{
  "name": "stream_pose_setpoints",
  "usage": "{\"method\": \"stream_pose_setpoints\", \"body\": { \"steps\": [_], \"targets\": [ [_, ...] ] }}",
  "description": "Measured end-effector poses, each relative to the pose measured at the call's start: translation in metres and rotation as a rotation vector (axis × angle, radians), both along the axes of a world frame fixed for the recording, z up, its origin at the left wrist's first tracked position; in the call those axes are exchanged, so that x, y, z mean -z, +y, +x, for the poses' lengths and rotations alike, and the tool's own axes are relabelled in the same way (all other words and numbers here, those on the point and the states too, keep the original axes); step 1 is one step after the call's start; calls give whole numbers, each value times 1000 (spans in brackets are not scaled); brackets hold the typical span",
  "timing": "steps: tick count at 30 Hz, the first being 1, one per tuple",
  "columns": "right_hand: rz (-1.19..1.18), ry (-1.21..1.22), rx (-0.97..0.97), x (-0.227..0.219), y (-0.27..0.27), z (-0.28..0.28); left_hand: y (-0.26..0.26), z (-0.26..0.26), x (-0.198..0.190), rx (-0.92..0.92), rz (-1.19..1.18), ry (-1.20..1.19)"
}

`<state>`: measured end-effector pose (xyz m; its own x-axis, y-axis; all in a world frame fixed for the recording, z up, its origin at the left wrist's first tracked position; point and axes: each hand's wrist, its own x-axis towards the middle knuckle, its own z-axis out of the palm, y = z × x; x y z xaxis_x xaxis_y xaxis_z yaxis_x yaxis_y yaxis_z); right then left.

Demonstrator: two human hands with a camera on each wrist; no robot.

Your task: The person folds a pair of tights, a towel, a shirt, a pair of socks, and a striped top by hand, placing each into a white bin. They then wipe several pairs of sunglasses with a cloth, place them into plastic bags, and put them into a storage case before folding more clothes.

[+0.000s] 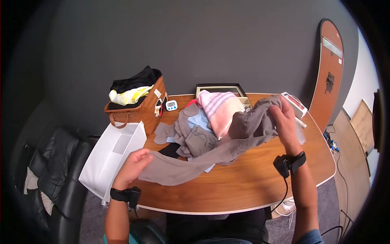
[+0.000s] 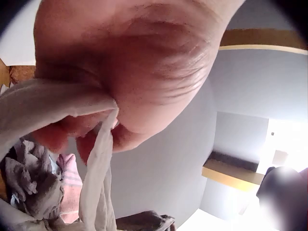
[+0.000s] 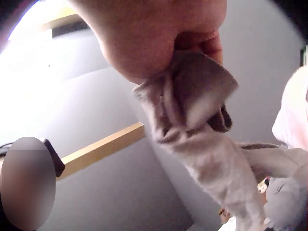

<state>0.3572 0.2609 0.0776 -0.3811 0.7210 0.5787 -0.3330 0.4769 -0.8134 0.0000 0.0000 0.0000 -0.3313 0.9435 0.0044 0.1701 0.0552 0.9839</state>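
White bin: because it stands just beside your left hand, the bin (image 1: 92,173) could snag or be nudged if you swing that wrist outward.
Left hand: grasping—thumb and fingers of your left hand (image 1: 132,164) pinch one end of the garment; that hold takes in little cloth, so a hard pull from the other side could slip it free.
Grey garment: the garment (image 1: 174,171) is strung between your hands, sagging in the middle above the tabletop (image 1: 243,183); its left end is in your left fingers, its right end bunched in your right. Thin and limp, it may twist or crease if drawn out unevenly.
Clothes heap: the grey pile (image 1: 199,140) lies just beyond the sagging span; whether they touch, you cannot tell from here. If the cloth dips or drags back, it could catch pieces and pull them along.
Pink striped towel: the towel (image 1: 217,110) sits behind the garment's right part, so a sweep there could shift it.
Right hand: grasping—your right hand (image 1: 287,124) grips the gathered end, higher than the left; folds trapped in it could keep that end from opening flat.
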Motion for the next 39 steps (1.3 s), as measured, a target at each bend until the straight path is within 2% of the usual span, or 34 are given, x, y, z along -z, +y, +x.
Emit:
{"method": "stream_pose_setpoints", "body": {
  "steps": [1,2,3,4,5,6,7,9,13,15,16,18,19,21,23,26,27,28,30,34,36,39],
  "targets": [
    [68,-152,60,-10,-2,5,7,2,5,8,2,-3],
    [134,-304,120,-17,-6,10,13,4,10,75,-80,102],
    [134,-307,130,-23,-14,12,21,6,15,143,-160,209],
    [100,-436,54,-28,-23,12,28,13,22,136,-164,331],
    [64,-565,-22,-30,-29,11,36,25,23,147,-159,330],
    [15,-599,-94,-25,-30,10,45,40,21,175,-23,465],
    [64,-644,-203,-22,-28,11,53,57,20,199,115,595],
    [-17,-682,-318,-29,-40,9,70,88,11,308,136,389],
    [-79,-501,-392,-26,-43,9,98,140,-2,338,291,412],
    [-104,-427,-322,-30,-45,15,113,151,3,699,232,132],
    [-133,-352,-256,-31,-45,19,118,155,15,707,234,130],
    [-117,-293,-194,-32,-37,32,120,164,45,848,149,116],
    [-102,-234,-141,-31,-32,40,117,164,40,853,145,111],
    [-152,-167,-73,-27,-22,60,102,153,24,913,-391,-7],
    [-145,-213,-10,-17,-9,86,84,130,23,782,-337,34],
    [-213,-251,82,8,2,124,59,88,-5,639,-304,139],
    [-243,-332,132,18,7,140,53,65,-4,614,-359,137],
    [-260,-377,167,32,12,155,44,52,-9,558,-288,119],
    [-285,-425,196,58,19,180,29,30,-24,380,-360,73],
    [-346,-512,306,97,25,222,21,-13,-34,328,-263,225],
    [-381,-575,375,106,24,231,22,-27,-28,243,-262,313],
    [-353,-682,450,122,31,256,28,-28,-11,252,-293,342]
  ]
}}
